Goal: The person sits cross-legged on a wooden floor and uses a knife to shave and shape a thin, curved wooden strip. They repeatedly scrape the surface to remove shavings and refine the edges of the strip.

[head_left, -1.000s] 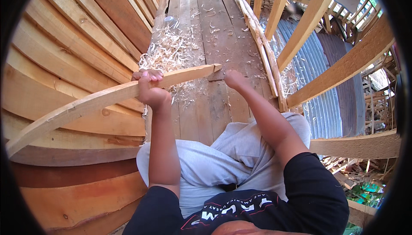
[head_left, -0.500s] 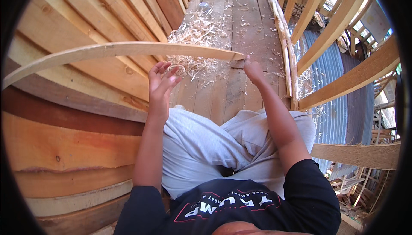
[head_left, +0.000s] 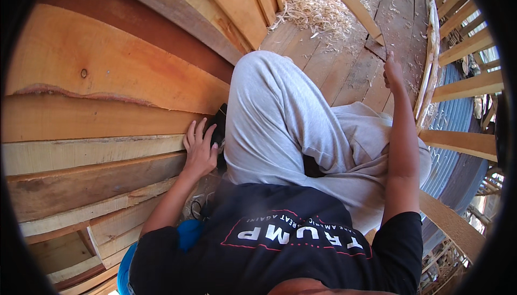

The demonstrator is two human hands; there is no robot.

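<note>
My left hand [head_left: 200, 152] is low beside my left leg, fingers spread and slightly bent. Its fingertips reach a black object [head_left: 219, 122] that is mostly hidden between my leg and the stacked boards; its kind does not show. At the upper right my right hand [head_left: 393, 71] is closed, arm stretched out. A thin, flat brownish piece with dark edges [head_left: 377, 50] shows at its fingertips, but I cannot make out what it is. Just beyond lies the end of a long pale wooden strip [head_left: 355, 7], which runs up out of the picture.
Stacked boards [head_left: 102, 77] line my left side. Curled wood shavings [head_left: 318, 7] lie on the plank floor [head_left: 339, 71]. On the right are a slatted wooden railing [head_left: 466, 87] and corrugated metal sheets [head_left: 449, 117]. Something blue [head_left: 188, 234] is by my left arm.
My left hand has dropped from beneath the strip to the black object by my leg. The strip now points away from me. The view has turned left, and my left knee is raised.
</note>
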